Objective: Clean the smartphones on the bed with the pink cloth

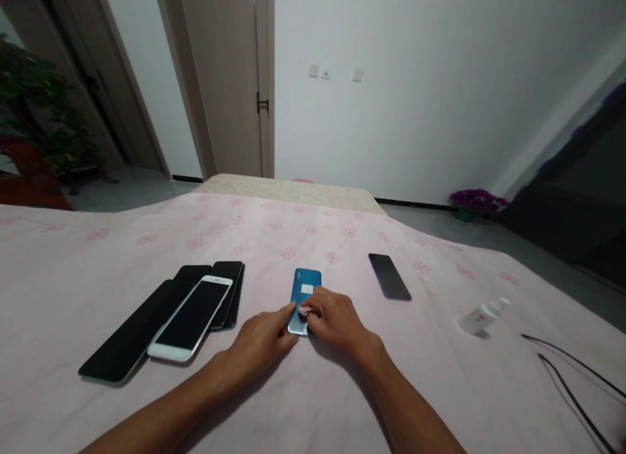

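Observation:
A blue phone (305, 280) lies back side up on the pink flowered cloth, with a small white label on it. My left hand (267, 336) rests at its lower left edge, thumb and fingers closed against the phone's side. Over the phone's lower half, my right hand (335, 316) pinches a small pale pad (304, 310) and presses it on the back. Left of my hands, a white-framed phone (192, 318) lies across several dark phones (134, 333). Another dark phone (390, 276) lies apart on the right.
A clear spray bottle (484, 316) lies on its side at the right, near two black cables (570, 385). Beyond the cloth-covered surface (274, 239) are a door (225, 82), a green plant (44, 108) and purple flowers (476, 201).

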`<state>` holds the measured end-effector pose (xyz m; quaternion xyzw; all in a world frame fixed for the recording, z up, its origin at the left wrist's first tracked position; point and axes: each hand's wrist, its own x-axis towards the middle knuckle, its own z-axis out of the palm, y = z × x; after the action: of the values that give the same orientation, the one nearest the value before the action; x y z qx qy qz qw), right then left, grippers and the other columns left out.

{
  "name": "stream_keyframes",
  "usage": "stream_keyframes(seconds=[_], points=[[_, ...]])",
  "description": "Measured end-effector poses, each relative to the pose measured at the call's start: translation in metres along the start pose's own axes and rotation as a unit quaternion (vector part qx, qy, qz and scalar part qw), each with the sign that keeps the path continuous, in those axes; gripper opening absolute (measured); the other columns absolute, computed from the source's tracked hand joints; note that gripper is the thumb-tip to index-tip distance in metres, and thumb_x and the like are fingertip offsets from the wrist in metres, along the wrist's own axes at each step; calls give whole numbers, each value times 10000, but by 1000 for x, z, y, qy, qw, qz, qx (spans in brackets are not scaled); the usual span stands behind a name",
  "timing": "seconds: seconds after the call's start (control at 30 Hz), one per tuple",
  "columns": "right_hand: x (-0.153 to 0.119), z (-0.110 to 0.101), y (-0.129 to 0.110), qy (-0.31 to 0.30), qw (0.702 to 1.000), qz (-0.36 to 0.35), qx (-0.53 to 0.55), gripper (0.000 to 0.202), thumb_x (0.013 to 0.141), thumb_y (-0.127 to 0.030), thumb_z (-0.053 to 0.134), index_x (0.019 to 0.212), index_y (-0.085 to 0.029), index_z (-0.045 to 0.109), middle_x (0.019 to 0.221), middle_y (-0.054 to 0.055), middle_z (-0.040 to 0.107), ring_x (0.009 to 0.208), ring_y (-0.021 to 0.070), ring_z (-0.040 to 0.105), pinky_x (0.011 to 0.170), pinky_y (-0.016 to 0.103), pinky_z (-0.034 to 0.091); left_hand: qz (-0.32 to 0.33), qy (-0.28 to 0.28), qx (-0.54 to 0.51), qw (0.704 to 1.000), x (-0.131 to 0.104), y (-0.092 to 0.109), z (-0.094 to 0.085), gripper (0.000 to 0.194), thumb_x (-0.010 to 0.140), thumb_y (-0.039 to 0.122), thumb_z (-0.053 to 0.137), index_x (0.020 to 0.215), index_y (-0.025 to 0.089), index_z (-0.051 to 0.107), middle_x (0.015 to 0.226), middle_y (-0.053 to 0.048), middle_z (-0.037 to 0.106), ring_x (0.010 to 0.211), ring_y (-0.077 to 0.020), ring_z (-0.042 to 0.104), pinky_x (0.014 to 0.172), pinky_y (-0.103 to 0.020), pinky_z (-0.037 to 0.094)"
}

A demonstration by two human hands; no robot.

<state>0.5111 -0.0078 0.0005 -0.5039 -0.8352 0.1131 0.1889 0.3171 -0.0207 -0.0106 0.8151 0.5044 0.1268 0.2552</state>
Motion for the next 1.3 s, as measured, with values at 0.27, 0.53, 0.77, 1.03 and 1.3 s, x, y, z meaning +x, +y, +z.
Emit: stream_keyframes(seconds=[0.27, 0.53, 0.77, 1.03, 1.3], points=[[1, -14, 5, -58, 998, 0, 15, 164, 756, -161, 559, 766, -203, 718, 793, 10, 671, 695, 139, 555, 618, 248, 315, 4, 5, 130, 991, -1, 0, 10, 388, 946, 354, 502, 1324, 277, 547, 1089, -85, 715, 968, -294, 684, 773, -356, 477], [-2, -33, 10, -74, 993, 90, -9, 166, 747, -173, 575, 753, -192, 739, 754, 41, 697, 644, 150, 566, 573, 262, 299, 12, 5, 158, 987, -2, -1, 9, 383, 973, 397, 467, 1332, 279, 528, 1045, -85, 701, 900, -288, 691, 745, -357, 486], [-2, -34, 6, -77, 992, 97, -7, 160, 757, -186, 571, 711, -184, 724, 725, 38, 690, 620, 144, 547, 557, 264, 276, 13, -16, 157, 987, -1, 2, 4, 398, 953, 358, 477, 1336, 263, 533, 1061, -99, 699, 911, -284, 685, 765, -357, 486], [-4, -28, 9, -86, 995, 43, 27, 220, 734, -148, 580, 836, -225, 759, 821, 27, 729, 701, 160, 608, 596, 252, 318, 72, -27, 139, 987, 13, -10, -20, 417, 956, 188, 380, 1297, 281, 602, 1025, -91, 670, 889, -255, 663, 772, -342, 466], [-3, -30, 4, -74, 997, 35, 17, 198, 770, -164, 584, 821, -220, 767, 833, 27, 742, 725, 164, 615, 615, 255, 338, 241, -32, 290, 926, 73, -4, -32, 688, 877, 26, 535, 1452, 366, 370, 1616, -101, 253, 1428, -325, 335, 1040, -471, 382]])
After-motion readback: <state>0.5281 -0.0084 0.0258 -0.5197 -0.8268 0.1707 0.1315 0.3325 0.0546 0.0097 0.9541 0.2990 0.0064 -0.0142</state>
